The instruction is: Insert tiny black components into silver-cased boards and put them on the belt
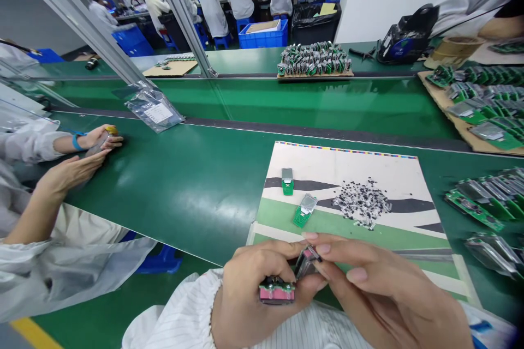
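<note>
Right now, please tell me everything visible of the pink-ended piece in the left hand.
The pink-ended piece shows only its end: a pink band under a green, board-like edge, with shiny spots and a dark, glossy layer beneath. That end faces the camera, nearly level. The left hand curls around it and hides the rest.

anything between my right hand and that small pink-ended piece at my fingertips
Nothing visible: the right hand has its fingertips against the upper end of the small pink-ended piece; the left hand holds it.
</note>
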Demonstrator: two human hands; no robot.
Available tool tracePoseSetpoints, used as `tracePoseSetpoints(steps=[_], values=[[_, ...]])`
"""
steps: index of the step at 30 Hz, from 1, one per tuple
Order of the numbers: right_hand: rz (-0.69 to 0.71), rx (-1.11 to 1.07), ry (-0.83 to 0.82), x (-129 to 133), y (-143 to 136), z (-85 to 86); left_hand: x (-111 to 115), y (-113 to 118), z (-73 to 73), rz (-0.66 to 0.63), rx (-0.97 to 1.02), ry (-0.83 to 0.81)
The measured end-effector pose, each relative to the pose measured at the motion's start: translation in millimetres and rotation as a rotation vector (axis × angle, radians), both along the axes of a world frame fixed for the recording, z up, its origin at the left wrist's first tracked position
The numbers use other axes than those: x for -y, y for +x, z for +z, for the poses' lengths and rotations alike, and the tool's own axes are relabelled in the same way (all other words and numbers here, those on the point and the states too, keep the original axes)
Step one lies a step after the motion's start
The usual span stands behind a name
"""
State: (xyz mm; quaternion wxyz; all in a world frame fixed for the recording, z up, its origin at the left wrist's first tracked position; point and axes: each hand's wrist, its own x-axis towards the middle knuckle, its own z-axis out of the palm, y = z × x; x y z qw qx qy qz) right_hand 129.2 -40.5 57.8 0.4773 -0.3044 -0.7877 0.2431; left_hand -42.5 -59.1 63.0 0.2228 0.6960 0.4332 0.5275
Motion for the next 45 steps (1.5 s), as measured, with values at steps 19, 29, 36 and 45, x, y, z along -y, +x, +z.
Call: tracePoseSetpoints(steps=[19,29,36,45], values=[[-0.024,-0.308,-0.374,-0.7,-10.1,6.7,0.2,-2.7,-2.3,-0.031,-0.117,0.04],[-0.054,-0.256,-0.373,-3.7,-10.4,3.7,-3.0,-4.5,-3.8,-0.039,-0.273,0.145],[-0.054,-0.21,-0.346,-2.5,-9.5,2.8,-3.7,-9.0,-3.9,-0.088,-0.276,0.188],[0.015,-0.226,-0.378,-5.7,-6.3,0.1,-4.5,-2.3,-5.5,0.002,-0.204,0.184]])
